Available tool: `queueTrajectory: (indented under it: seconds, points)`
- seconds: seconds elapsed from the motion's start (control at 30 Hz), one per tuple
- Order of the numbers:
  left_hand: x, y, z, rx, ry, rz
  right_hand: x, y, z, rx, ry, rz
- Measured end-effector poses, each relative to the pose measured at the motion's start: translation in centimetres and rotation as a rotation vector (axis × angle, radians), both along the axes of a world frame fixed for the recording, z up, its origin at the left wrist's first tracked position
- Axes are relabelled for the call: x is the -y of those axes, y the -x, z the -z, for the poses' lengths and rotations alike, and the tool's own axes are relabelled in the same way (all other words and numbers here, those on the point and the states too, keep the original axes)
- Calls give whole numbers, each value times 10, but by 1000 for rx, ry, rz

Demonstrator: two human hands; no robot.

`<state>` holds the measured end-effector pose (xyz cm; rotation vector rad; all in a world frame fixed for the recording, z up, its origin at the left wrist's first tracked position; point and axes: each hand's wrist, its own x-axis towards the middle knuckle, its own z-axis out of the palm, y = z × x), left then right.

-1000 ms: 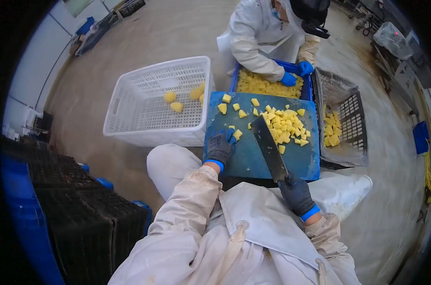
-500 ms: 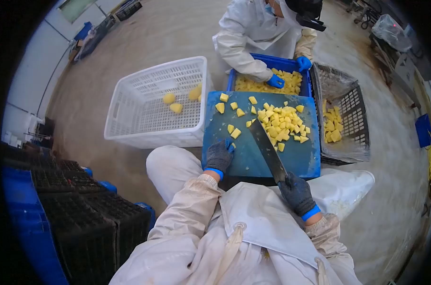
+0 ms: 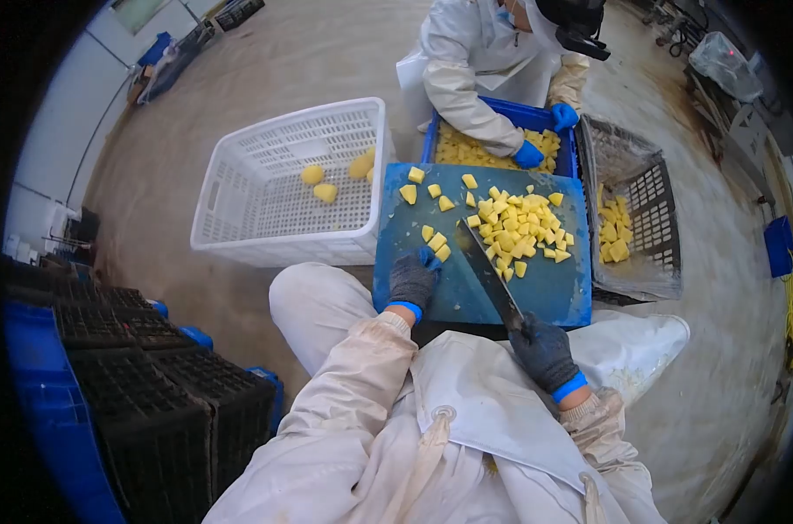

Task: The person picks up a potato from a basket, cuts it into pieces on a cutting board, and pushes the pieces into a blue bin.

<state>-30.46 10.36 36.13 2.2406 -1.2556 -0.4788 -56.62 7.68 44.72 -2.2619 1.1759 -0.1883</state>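
A blue cutting board (image 3: 449, 293) lies in front of me, with a heap of yellow chunks (image 3: 523, 223) on its right half and several loose pieces near its top left. My right hand (image 3: 543, 349), in a dark grey glove, is closed round the handle of a large knife (image 3: 488, 275); the blade points up and left, its tip beside the heap. My left hand (image 3: 414, 279), gloved in grey with blue at the fingertips, is on the board's left part, its fingertips next to a few yellow pieces (image 3: 435, 241). Whether it grips one of them cannot be made out.
A white crate (image 3: 283, 249) with several whole yellow pieces stands left. Behind the board, a co-worker's gloved hands are at a blue bin (image 3: 568, 166) of chunks. A lined black crate (image 3: 654, 205) stands right. Black crates (image 3: 186, 393) are stacked lower left.
My left hand has moved slightly up and right, closer to the loose pieces. The knife has shifted slightly down and left. The co-worker's hand in the bin has moved right and down.
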Motion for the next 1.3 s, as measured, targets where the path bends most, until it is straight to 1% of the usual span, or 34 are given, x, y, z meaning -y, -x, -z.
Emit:
queueTrajectory:
  seconds: [0.13,0.2,0.33,0.53,0.63,0.7,0.8,0.9,1.0,1.03,1.1,1.13,1.2,1.3]
  points:
    - [8,4,8,21,0,-18,3,-7,3,31,6,-34]
    - [8,2,19,17,48,-5,5,-13,-2,-55,-16,-62]
    - [2,3,8,0,14,-49,10,-23,-8,-83,-62,-56]
    - [-1,0,6,-45,65,-97,24,-31,-2,-133,6,-171]
    - [0,-1,4,-50,4,-100,25,-39,-5,-200,19,-188]
    - [1,0,5,-40,7,-117,24,-43,-5,-352,5,-204]
    - [-1,-1,19,34,56,-111,22,-43,2,-377,-8,-183]
    - [-1,0,12,30,36,-119,22,-39,17,-315,-18,-189]
    - [-5,-6,-5,-16,20,-130,31,-39,21,-299,-49,-184]
    - [-5,-13,-2,-9,28,-125,30,-36,21,-292,-42,-178]
    - [-5,-31,10,-66,278,-257,28,-30,20,-226,1,-121]
    - [-7,-40,10,-70,276,-263,25,-28,16,-231,0,-126]
    - [-3,-61,6,-141,377,-345,21,-30,4,-134,-69,-122]
    - [11,-74,-2,-162,432,-375,25,-48,12,-88,-107,-193]
